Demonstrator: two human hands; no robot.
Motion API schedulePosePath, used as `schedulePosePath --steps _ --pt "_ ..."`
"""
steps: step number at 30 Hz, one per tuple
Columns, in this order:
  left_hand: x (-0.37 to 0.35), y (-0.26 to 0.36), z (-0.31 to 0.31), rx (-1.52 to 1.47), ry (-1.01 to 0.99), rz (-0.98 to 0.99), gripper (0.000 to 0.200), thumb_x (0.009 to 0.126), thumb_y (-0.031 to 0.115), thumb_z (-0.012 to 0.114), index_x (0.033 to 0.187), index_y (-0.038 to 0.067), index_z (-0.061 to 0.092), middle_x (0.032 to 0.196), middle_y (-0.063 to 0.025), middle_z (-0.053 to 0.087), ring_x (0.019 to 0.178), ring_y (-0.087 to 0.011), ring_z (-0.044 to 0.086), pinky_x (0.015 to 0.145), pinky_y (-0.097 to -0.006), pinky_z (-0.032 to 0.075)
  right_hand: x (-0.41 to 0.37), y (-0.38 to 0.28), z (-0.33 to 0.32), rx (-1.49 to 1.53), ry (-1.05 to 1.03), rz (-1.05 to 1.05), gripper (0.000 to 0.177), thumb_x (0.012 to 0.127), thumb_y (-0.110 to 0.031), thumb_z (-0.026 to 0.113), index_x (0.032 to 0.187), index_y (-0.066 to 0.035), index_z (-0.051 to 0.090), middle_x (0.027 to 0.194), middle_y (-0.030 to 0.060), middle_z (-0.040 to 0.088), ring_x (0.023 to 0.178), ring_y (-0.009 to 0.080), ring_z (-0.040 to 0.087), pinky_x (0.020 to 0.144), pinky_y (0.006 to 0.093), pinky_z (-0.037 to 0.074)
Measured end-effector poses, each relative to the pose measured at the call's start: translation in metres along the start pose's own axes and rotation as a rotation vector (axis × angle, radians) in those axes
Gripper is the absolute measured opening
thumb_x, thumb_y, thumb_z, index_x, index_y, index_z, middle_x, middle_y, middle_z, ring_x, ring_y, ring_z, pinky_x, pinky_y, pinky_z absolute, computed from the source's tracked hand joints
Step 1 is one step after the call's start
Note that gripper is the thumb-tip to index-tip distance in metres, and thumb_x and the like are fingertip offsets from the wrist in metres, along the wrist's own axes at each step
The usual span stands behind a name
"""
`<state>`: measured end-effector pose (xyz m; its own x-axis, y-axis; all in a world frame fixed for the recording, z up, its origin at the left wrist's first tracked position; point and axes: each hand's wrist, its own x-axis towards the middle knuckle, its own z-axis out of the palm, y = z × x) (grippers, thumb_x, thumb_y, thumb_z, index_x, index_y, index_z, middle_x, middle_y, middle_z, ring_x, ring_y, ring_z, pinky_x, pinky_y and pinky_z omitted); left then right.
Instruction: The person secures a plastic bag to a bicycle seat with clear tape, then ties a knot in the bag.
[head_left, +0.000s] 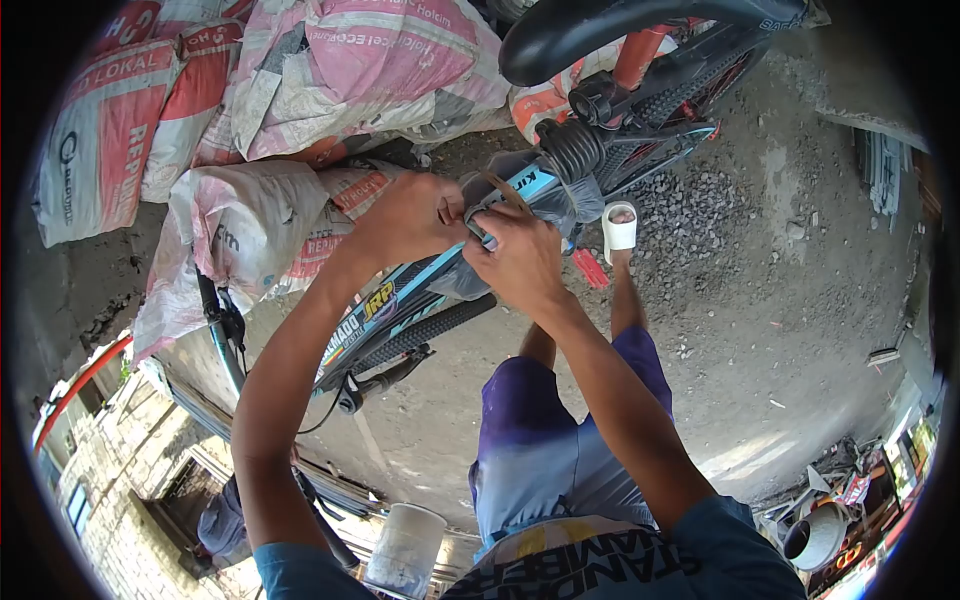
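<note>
A bicycle with a light-blue and black frame (530, 182) stretches diagonally beneath my hands. Clear plastic (578, 203) covers part of its tube. My left hand (415, 213) is closed at the tube, its fingertips bent inward. Right beside it, my right hand (520, 252) is closed too, with the thumb and fingers pinched together near a thin brownish strip (508, 190) that crosses the tube. What either hand grips is too small and covered to make out. A black coiled cable (572, 150) hangs just beyond, below the black saddle (640, 35).
Stacked cement sacks (370, 70) rise behind the bicycle, and a crumpled sack (240, 225) lies near the handlebar. Gravel (690, 225) is spread by my white slipper (620, 232). A whitish bucket (405, 548) stands low in view; another person (222, 522) is at lower left.
</note>
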<state>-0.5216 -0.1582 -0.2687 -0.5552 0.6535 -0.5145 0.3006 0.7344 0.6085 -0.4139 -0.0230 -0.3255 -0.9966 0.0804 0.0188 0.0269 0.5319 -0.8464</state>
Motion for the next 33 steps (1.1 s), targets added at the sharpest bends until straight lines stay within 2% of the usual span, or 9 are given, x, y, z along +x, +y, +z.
schedulePosePath --steps 2,5,8,14,23,26,29,32,33 --pt "-0.001 -0.012 0.007 -0.184 0.041 -0.065 0.012 0.069 0.003 0.063 0.079 -0.003 0.064 0.075 -0.0166 0.063 0.065 -0.0267 0.062 0.065 -0.0337 0.050 0.000 0.002 -0.001 0.011 0.004 -0.023 0.011 0.071 -0.014 0.067 0.075 -0.004 0.062 0.070 0.0075 0.060 0.060 0.0286 0.061 0.052 0.0380 0.047" --pt "-0.004 -0.025 0.010 -0.469 0.040 -0.030 0.013 0.073 0.005 0.064 0.083 -0.001 0.065 0.078 -0.0155 0.064 0.067 -0.0295 0.061 0.067 -0.0354 0.049 -0.004 0.005 -0.001 0.052 0.030 -0.041 0.011 0.072 -0.013 0.068 0.075 -0.004 0.063 0.070 0.0076 0.060 0.059 0.0288 0.060 0.051 0.0380 0.046" --pt "-0.005 -0.007 0.005 -0.012 0.100 0.189 0.011 0.077 0.007 0.064 0.086 0.001 0.066 0.081 -0.0139 0.065 0.070 -0.0292 0.062 0.069 -0.0371 0.048 -0.008 0.005 0.002 0.102 0.080 -0.008 0.012 0.073 -0.014 0.070 0.075 -0.004 0.063 0.069 0.0078 0.060 0.059 0.0290 0.060 0.051 0.0377 0.045" --pt "-0.002 -0.003 -0.007 0.127 -0.050 0.117 0.010 0.076 0.006 0.064 0.084 0.002 0.066 0.080 -0.0143 0.065 0.077 -0.0299 0.064 0.072 -0.0394 0.048 -0.008 0.002 0.003 0.028 0.090 -0.003 0.012 0.073 -0.015 0.070 0.075 -0.006 0.064 0.068 0.0060 0.058 0.058 0.0266 0.060 0.050 0.0359 0.046" --pt "-0.010 -0.008 0.013 -0.101 0.126 -0.037 0.009 0.073 0.003 0.061 0.081 -0.001 0.063 0.071 -0.0151 0.063 0.068 -0.0254 0.065 0.066 -0.0332 0.050 -0.006 0.005 0.002 0.025 0.069 -0.076 0.012 0.073 -0.013 0.070 0.075 -0.005 0.062 0.069 0.0073 0.058 0.058 0.0282 0.059 0.050 0.0357 0.046" --pt "-0.013 -0.016 0.011 -0.106 0.164 -0.130 0.009 0.076 0.004 0.062 0.084 0.000 0.065 0.078 -0.0138 0.063 0.070 -0.0226 0.063 0.067 -0.0311 0.050 -0.009 0.007 0.003 0.050 0.096 -0.081 0.013 0.072 -0.013 0.071 0.074 -0.004 0.062 0.069 0.0072 0.058 0.058 0.0282 0.059 0.050 0.0356 0.046" --pt "-0.016 -0.005 0.011 -0.156 0.278 0.071 0.012 0.077 0.005 0.064 0.088 0.002 0.067 0.091 -0.0129 0.062 0.081 -0.0241 0.061 0.074 -0.0333 0.049 -0.011 0.007 0.003 0.068 0.117 -0.051 0.013 0.072 -0.013 0.071 0.075 -0.004 0.063 0.069 0.0062 0.057 0.058 0.0269 0.059 0.050 0.0356 0.046" --pt "-0.015 -0.013 0.007 0.038 0.117 0.198 0.015 0.078 0.007 0.065 0.092 0.004 0.068 0.097 -0.0118 0.060 0.092 -0.0268 0.058 0.082 -0.0359 0.046 -0.013 0.005 0.004 0.033 0.101 -0.016 0.012 0.071 -0.014 0.070 0.077 -0.007 0.063 0.068 0.0041 0.056 0.059 0.0238 0.060 0.050 0.0351 0.047" --pt "-0.015 -0.011 0.005 0.109 0.155 0.247 0.014 0.077 0.007 0.065 0.091 0.004 0.068 0.095 -0.0114 0.060 0.093 -0.0277 0.057 0.084 -0.0366 0.045 -0.013 0.004 0.005 0.015 0.094 -0.010 0.012 0.071 -0.015 0.070 0.077 -0.007 0.063 0.068 0.0042 0.056 0.059 0.0239 0.060 0.050 0.0352 0.047"
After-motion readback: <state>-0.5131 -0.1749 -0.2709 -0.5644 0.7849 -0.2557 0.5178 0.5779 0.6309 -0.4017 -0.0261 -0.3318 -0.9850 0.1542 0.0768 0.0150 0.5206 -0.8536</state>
